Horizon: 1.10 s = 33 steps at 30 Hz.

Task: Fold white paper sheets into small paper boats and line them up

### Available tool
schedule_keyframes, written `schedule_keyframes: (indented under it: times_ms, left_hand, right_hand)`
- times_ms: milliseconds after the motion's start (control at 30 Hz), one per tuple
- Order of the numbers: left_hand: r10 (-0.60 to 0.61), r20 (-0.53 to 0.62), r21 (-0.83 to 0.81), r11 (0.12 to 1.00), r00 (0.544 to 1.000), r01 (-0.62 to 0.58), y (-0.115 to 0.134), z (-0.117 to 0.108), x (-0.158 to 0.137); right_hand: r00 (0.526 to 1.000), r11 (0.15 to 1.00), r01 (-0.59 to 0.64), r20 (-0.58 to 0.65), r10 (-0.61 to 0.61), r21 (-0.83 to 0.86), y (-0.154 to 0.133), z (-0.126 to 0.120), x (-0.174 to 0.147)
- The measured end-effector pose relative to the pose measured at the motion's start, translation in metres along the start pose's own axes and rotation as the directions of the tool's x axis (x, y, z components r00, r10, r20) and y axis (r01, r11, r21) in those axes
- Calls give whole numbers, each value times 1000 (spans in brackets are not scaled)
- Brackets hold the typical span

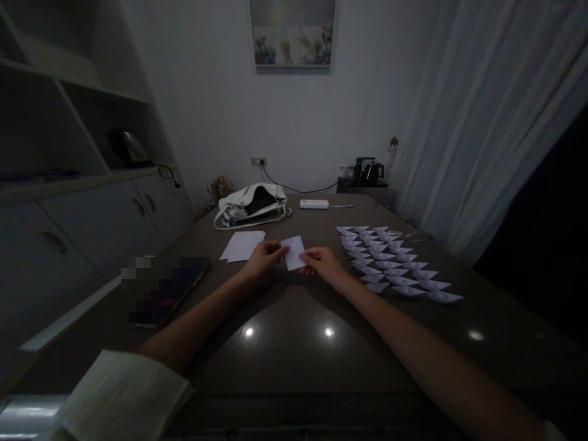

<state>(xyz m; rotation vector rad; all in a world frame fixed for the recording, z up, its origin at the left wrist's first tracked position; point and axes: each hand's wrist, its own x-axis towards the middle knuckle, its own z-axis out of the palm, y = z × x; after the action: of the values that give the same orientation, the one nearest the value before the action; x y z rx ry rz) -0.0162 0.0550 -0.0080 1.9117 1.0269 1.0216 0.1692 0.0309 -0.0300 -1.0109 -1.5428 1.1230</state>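
A small white piece of paper (pixel 293 252) is held up between my two hands over the dark table. My left hand (pixel 265 260) pinches its left edge with thumb and fingers. At its lower right edge, my right hand (pixel 321 263) grips it the same way. Just left of the paper lies a stack of white paper sheets (pixel 243 245), with my left hand close to its right side. Several folded paper boats (pixel 386 260) stand in rows on the table, to the right of my right hand.
A white handbag (pixel 252 202) sits at the table's far left, and a white power bank (pixel 314 204) with a short cable lies beyond the paper. A dark tablet-like device (pixel 172 294) is at left. The brown table (pixel 294 367) reflects ceiling lights. A curtain (pixel 459 122) hangs at right.
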Motion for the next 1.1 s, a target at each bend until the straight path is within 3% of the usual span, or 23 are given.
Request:
schedule_keyframes:
  times_ms: [233,400,533,700,867,1100]
  left_hand:
    - [-72,148,-2,997,986,73,1,5,-2]
    - [129,70,109,985,989,-137,6,8,-5]
    - [183,-3,162,970,983,-180,14,10,-9]
    - [223,8,124,967,975,-222,21,16,-14]
    - [242,-173,43,970,955,-238,23,16,-15]
    - [142,-431,-101,974,891,-204,13,-8,0]
  right_hand:
    - [973,982,157,-154,-172,-103,1,-3,2]
    - [967,948,219,-80,-242,-230,-3,3,-2]
    - [955,958,228,-151,-256,-175,-8,11,-5]
    - [947,962,239,-189,-261,-135,-13,16,-7]
    - [947,963,240,-187,-260,-122,-16,21,-9]
    - [952,969,208,-201,-231,-131,-9,14,-6]
